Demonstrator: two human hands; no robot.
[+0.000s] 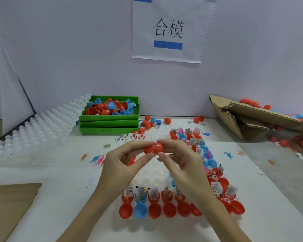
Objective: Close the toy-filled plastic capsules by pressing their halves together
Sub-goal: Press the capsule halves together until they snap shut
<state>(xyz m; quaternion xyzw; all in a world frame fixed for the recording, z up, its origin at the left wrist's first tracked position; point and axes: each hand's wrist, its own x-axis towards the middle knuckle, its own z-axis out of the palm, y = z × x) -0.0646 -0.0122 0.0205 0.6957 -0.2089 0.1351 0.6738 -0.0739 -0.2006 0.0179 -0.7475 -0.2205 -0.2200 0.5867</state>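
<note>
Landmark: clear tray [154, 173] in the middle of the white table [59, 189].

Nearest edge of the tray: a row of open capsule halves [166, 209] is sitting there, mostly red, one blue. Just behind them, a row of filled halves [154, 194] with toy packets and barcode slips sticking up. More filled halves are running up the right side of the tray.

Above the tray middle: both hands are holding one red capsule [153, 148] in the air. Left hand [119, 161] is pinching the left half between thumb and fingers. Right hand [178, 158] is pinching the right half the same way. The halves are touching, with a seam still showing between them. Cells directly under the hands are looking empty.

Left of the tray: small dinosaur toys [99, 159] and a packet are lying loose on the table. Brown cardboard [9, 206] is lying at the near left corner.

Far left of the tray: a stack of clear trays [38, 126] is leaning against the wall.

Behind the tray: stacked green bins [108, 122], the top one holding red and blue halves. Loose capsules are lying beside them.

Far right of the tray: a torn cardboard box [252, 117] with red capsules around it.

On the wall beyond: a paper sign [170, 30].
</note>
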